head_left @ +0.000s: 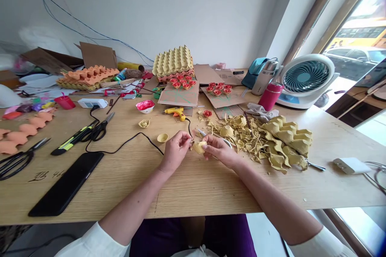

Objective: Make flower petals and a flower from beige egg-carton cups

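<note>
My right hand (219, 151) grips a small yellow egg-carton cup (199, 147) between thumb and fingers. Close by on its left, my left hand (177, 148) is closed in a pinch; a tiny dark bit shows at its fingertips, too small to name. Under my right hand lies a cutting tool with a pale handle (226, 142), mostly hidden. Another cut cup (163, 138) rests left of my hands, near a yellow paper rose (144, 123). Beyond them a yellow glue gun (175, 112) lies on its side, its black cord running behind my left hand.
Carton scraps (256, 140) and a yellow carton piece (288, 134) spread to the right. Red roses (182, 82) sit on cardboard behind. Scissors (101, 130), a utility knife (72, 139) and a black phone (66, 184) lie left. A fan (308, 78) stands back right.
</note>
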`<state>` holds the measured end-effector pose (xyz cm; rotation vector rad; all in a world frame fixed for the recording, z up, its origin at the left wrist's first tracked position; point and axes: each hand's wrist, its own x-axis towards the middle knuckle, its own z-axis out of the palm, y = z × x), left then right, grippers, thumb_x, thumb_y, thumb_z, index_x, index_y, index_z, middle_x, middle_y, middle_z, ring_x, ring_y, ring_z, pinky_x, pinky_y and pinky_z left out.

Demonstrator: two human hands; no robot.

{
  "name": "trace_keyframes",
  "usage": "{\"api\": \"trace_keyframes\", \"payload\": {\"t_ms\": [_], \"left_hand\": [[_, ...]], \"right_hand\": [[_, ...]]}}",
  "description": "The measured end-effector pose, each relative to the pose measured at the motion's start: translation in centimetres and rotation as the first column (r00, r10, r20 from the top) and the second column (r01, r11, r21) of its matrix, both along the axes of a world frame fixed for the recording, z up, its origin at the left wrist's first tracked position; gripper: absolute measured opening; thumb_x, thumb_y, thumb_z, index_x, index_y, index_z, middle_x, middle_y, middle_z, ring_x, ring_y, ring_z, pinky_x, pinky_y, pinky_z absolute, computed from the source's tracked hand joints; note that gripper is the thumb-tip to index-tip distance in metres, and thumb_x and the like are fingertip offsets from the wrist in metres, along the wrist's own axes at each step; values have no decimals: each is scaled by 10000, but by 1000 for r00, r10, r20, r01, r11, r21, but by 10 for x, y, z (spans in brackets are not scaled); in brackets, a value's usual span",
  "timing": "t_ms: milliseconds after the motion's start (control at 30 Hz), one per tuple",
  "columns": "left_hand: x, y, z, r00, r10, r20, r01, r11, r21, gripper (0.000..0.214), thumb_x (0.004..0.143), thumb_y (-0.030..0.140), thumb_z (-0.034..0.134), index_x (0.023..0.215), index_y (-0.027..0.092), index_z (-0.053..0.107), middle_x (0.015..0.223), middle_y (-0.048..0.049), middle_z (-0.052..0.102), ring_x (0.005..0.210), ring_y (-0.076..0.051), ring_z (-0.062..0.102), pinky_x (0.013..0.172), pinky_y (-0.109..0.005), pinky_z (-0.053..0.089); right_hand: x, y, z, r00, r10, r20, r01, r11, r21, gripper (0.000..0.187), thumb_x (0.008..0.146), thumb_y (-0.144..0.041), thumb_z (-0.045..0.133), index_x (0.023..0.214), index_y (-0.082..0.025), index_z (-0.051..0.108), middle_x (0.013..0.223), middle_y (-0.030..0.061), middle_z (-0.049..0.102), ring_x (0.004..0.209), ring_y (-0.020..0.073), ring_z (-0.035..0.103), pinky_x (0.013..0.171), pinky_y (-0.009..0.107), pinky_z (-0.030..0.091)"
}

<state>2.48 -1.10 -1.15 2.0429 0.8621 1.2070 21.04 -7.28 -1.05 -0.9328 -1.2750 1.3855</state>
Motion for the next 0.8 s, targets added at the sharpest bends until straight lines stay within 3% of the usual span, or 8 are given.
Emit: {"api": "trace_keyframes", "payload": {"t_ms": [133,267,367,467,567,700,800], "left_hand": [[-1,3,4,998,-58,20,57,996,69,145,915,192,547,897,197,690,989,-71,696,921,-182,676,788,-291,554],[0,-4,8,993,-114,-42,116,991,67,156,954,236,531,934,197,681,879,-43,703,790,-161,663,711,-278,529],[-1,-9,9,996,-40,-79,58,970,238,75,911,195,597,953,205,658,915,-40,688,840,-173,643,775,-308,519],[-2,-12,12,991,24,-129,32,908,417,75,910,165,592,902,215,647,903,-46,675,905,-202,622,831,-354,505],[-3,-14,14,981,68,-183,32,869,493,71,914,165,588,876,212,625,896,-51,670,889,-213,609,826,-373,497],[-1,-15,14,966,88,-243,43,872,488,85,902,128,558,873,204,582,918,-63,657,900,-223,593,829,-384,484],[1,-15,11,977,39,-212,48,918,393,107,888,106,539,859,209,545,907,-56,632,909,-216,592,834,-365,485]], "right_hand": [[0,1,-1,1000,-5,14,5,1000,7,458,775,-592,750,893,-206,534,702,-63,589,543,87,586,554,234,443],[0,2,-2,999,-30,33,30,999,21,474,772,-610,744,904,-210,527,686,-70,583,538,87,590,545,227,433],[0,2,-2,998,-37,46,36,999,31,469,773,-609,742,901,-210,531,691,-67,585,536,89,589,539,230,437],[-2,2,-3,998,-32,50,30,999,38,477,761,-612,751,895,-209,534,710,-61,591,541,91,593,540,232,450],[-3,2,-5,999,-26,48,24,999,41,496,735,-611,773,890,-207,530,720,-58,594,550,93,596,553,237,470],[-3,3,-6,998,-20,55,17,999,44,483,740,-593,778,896,-206,535,697,-59,594,548,95,589,552,235,466],[-2,2,-6,998,-13,67,10,998,57,464,752,-582,774,895,-209,537,695,-57,597,554,96,582,551,234,454]]}}
